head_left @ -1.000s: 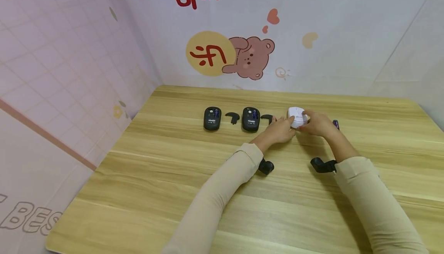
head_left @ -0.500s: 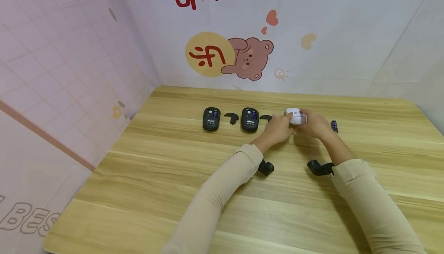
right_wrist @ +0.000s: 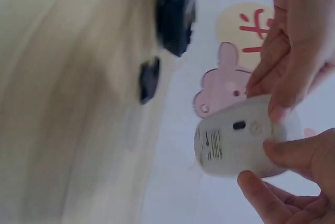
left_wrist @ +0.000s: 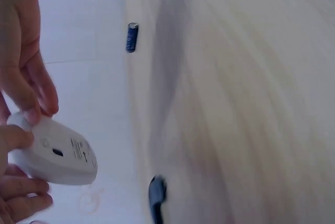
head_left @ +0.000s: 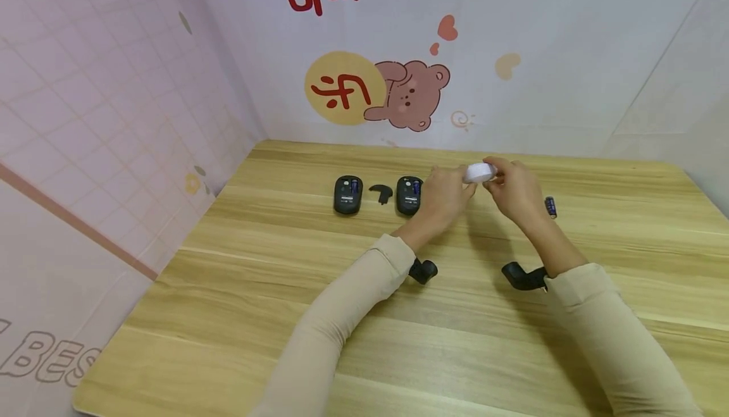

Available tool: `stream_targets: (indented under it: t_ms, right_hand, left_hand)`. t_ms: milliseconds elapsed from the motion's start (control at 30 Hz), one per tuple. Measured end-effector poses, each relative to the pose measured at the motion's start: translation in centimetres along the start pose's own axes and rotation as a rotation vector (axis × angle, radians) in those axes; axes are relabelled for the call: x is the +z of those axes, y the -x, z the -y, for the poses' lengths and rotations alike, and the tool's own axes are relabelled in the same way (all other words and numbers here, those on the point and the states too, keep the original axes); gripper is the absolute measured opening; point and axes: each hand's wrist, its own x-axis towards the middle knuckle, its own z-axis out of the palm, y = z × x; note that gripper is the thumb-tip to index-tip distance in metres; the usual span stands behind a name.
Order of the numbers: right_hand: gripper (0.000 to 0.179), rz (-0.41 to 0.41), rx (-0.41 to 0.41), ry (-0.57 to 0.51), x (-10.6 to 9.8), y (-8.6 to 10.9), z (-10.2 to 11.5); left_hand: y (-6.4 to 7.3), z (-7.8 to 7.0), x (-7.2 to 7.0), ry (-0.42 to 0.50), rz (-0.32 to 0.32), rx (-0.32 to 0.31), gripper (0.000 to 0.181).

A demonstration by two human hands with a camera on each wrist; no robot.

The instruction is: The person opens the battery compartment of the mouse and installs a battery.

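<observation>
One white mouse is held raised above the worktop, between the left hand and the right hand. Both hands are clamped on it: each thumb presses the underside, with fingers at the edge and far side. That underside, seen in both wrist views, carries a dark sensor window and a printed label. Immediately left of the left hand, a near black mouse lies underside up, its right edge partly covered by that hand. Farther left are a dark cover piece and a far black mouse, also underside up, with a blue battery in its compartment. Right of the right hand, a loose battery lies on the worktop.
</observation>
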Motion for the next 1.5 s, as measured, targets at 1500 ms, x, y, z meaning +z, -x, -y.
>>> stream_targets:
  t_ms: [1500]
  right_hand:
    - [0.048,0.321,0.130,-0.679,-2.2,1.5,4.3]
  left_hand:
    - [4.1,2.7,-6.9,0.988,0.164,-0.271,0.036]
